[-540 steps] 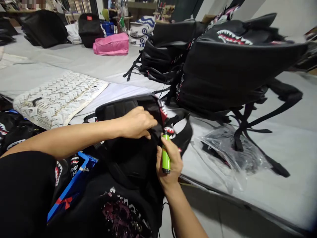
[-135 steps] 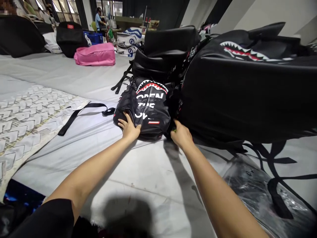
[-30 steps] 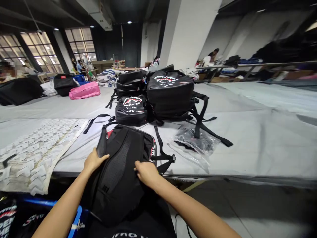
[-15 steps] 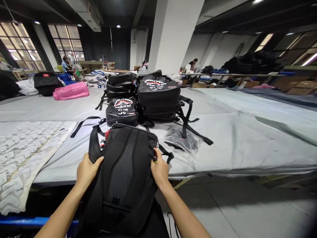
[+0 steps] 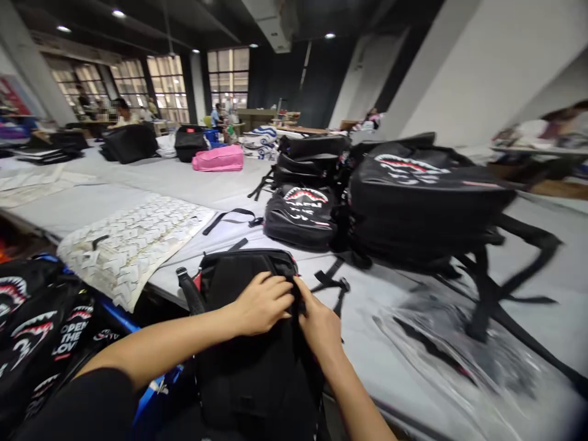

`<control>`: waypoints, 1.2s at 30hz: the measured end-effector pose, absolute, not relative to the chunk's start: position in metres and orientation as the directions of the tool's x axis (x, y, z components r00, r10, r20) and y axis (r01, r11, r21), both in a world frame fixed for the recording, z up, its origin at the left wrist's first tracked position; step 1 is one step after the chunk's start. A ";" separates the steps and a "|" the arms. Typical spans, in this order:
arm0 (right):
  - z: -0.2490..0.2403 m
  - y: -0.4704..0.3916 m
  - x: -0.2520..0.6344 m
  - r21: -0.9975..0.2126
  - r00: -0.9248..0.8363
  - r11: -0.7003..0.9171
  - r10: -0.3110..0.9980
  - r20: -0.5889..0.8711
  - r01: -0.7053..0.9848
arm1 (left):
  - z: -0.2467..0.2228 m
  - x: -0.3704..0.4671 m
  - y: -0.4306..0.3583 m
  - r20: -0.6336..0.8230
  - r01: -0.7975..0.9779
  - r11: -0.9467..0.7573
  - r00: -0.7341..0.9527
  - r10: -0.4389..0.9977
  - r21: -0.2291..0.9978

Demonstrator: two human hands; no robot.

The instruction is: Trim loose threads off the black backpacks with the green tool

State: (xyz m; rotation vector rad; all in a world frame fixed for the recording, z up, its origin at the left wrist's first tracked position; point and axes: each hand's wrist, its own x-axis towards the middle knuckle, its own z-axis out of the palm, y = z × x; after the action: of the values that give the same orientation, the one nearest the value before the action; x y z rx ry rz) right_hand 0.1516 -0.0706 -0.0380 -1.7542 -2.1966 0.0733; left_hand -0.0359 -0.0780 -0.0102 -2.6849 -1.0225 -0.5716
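Observation:
A black backpack leans against the table's front edge with its padded back toward me. My left hand lies across its upper back, fingers curled together at the fabric near the right side edge. On that same edge my right hand is closed round the side seam, its thumb close to my left fingertips. Whether a small tool is inside the right hand is hidden. One shoulder strap sticks out at the bag's upper left.
Black shark-mouth backpacks are piled behind. At right lies a clear plastic bag. A sheet of white patterned pieces lies at left, with more printed bags below it. A pink bag sits farther back; people work in the background.
My left hand has left the bag's left side and crossed to the right edge beside my right hand. The view has turned left and come nearer the piled backpacks.

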 end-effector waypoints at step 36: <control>-0.051 -0.102 0.246 -0.744 0.283 -0.078 0.947 0.152 0.663 | -0.009 0.072 0.030 0.167 0.263 -0.943 0.940 0.298 0.204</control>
State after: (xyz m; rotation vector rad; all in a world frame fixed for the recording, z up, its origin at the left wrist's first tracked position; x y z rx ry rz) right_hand 0.2462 -0.1018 -0.0507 -1.8174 -1.4549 0.4889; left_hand 0.0725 0.0303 -0.0092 -3.2704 -0.4763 -0.3270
